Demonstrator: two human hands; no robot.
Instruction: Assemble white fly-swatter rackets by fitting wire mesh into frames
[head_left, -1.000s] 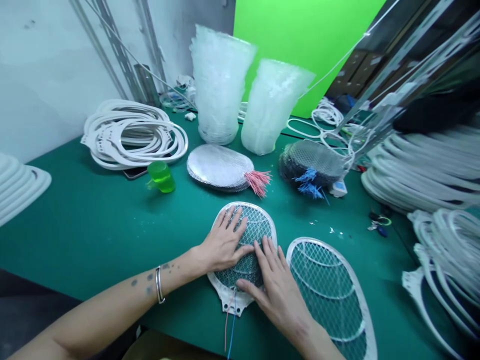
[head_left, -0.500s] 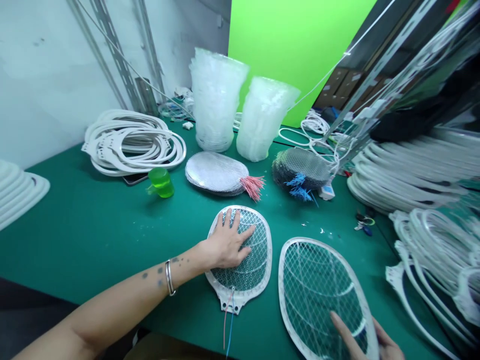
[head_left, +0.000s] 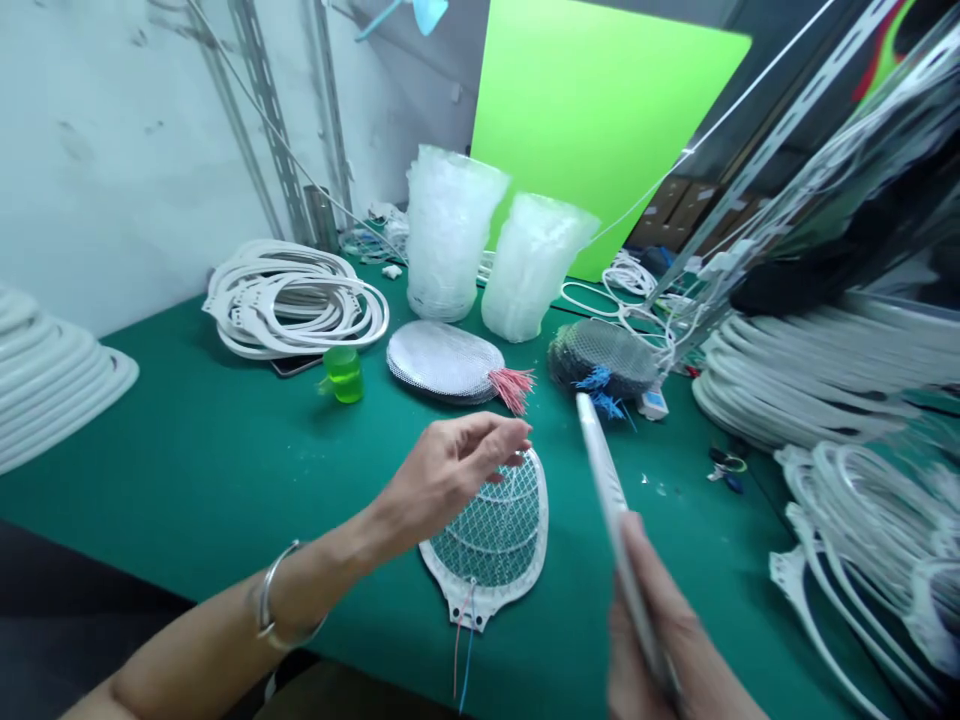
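A white racket frame filled with wire mesh (head_left: 491,545) lies flat on the green table (head_left: 187,440), a red and a blue wire trailing from its neck. My left hand (head_left: 450,470) hovers just above its upper left part, fingers loosely curled, holding nothing. My right hand (head_left: 660,640) grips a second white racket frame (head_left: 611,515), lifted off the table and turned edge-on towards me, to the right of the first frame.
Behind lie a stack of silver mesh discs with pink wires (head_left: 446,360), a pile of dark mesh with blue wires (head_left: 604,355), a green cup (head_left: 343,375), two tall stacks of clear plastic (head_left: 450,235), and heaps of white frame rings (head_left: 296,295) left and right (head_left: 832,370).
My right hand left the first frame, took the second frame at the right and raised it on edge. My left hand lifted off the mesh.
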